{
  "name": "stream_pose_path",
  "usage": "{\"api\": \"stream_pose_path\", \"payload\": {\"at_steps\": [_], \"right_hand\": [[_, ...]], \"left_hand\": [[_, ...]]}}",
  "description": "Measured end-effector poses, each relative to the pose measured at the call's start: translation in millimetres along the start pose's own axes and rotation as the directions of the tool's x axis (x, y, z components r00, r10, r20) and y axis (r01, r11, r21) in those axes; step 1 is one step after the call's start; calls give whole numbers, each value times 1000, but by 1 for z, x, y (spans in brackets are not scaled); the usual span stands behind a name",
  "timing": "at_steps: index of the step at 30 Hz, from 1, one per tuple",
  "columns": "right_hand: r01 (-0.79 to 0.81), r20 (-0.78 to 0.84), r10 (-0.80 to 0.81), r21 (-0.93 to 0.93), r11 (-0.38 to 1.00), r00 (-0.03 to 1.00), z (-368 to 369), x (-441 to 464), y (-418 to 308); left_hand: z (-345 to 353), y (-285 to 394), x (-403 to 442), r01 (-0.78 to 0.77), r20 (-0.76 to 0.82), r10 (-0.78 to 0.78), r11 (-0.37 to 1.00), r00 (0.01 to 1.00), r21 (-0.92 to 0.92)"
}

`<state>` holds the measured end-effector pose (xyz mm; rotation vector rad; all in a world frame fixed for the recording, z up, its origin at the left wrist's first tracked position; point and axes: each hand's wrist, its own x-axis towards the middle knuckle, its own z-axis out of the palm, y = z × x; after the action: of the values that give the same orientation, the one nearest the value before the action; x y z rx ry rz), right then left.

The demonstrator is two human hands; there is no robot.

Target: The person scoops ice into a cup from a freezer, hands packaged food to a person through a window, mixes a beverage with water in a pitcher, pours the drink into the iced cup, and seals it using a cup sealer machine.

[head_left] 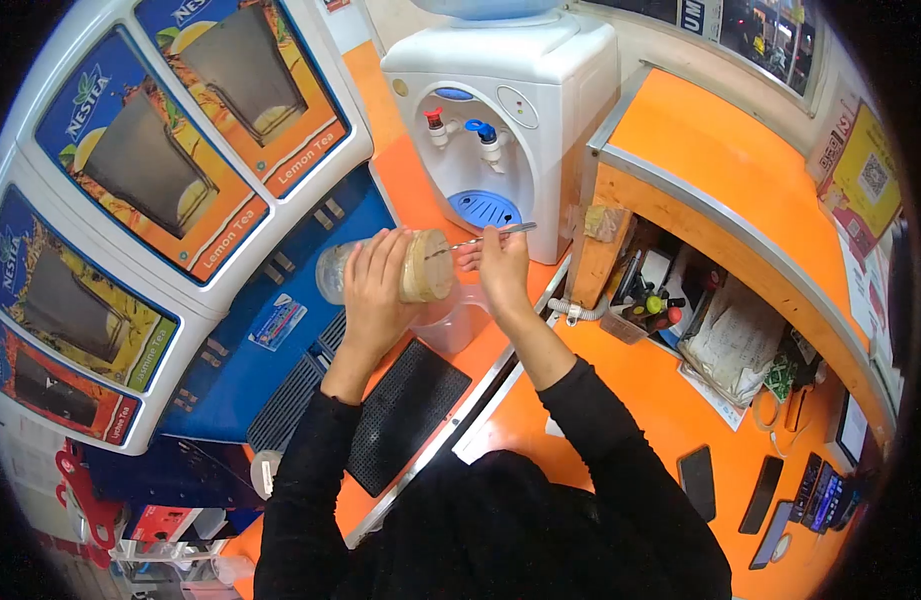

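Observation:
My left hand (pixel 380 285) is wrapped round a clear jar (pixel 427 266) that lies tilted on its side, its pale, cream-coloured end turned to the right. My right hand (pixel 502 268) pinches a thin metal utensil (pixel 520 228), whose shaft points left to the mouth of the jar. Whether its tip is inside the jar is hard to tell. Below the jar, a translucent plastic container (pixel 446 328) stands on the orange counter (pixel 410 180), partly hidden by my left hand and the jar.
A white water dispenser (pixel 570 110) stands behind the hands. The tea machine (pixel 210 290) fills the left side. A black perforated mat (pixel 405 415) lies in front. To the right are an orange shelf (pixel 720 190) and several phones, one black (pixel 696 482).

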<state>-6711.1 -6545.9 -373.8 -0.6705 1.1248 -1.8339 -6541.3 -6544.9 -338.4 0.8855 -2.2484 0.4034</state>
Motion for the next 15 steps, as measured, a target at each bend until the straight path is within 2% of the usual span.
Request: {"api": "stream_pose_path", "payload": {"at_steps": [5, 12, 13, 15], "right_hand": [[-43, 29, 45, -57, 997, 999, -26, 10, -13], [48, -44, -50, -45, 998, 998, -57, 0, -34], [71, -28, -73, -50, 996, 997, -62, -3, -33], [257, 72, -253, -48, 965, 965, -66, -13, -26]], "left_hand": [[-16, -10, -16, 124, -15, -124, 992, 992, 17], [-30, -29, -43, 241, -16, -240, 968, 971, 67], [-31, -30, -44, 242, -15, -241, 967, 970, 75], [-30, -31, -46, 235, -19, -234, 969, 972, 80]]}}
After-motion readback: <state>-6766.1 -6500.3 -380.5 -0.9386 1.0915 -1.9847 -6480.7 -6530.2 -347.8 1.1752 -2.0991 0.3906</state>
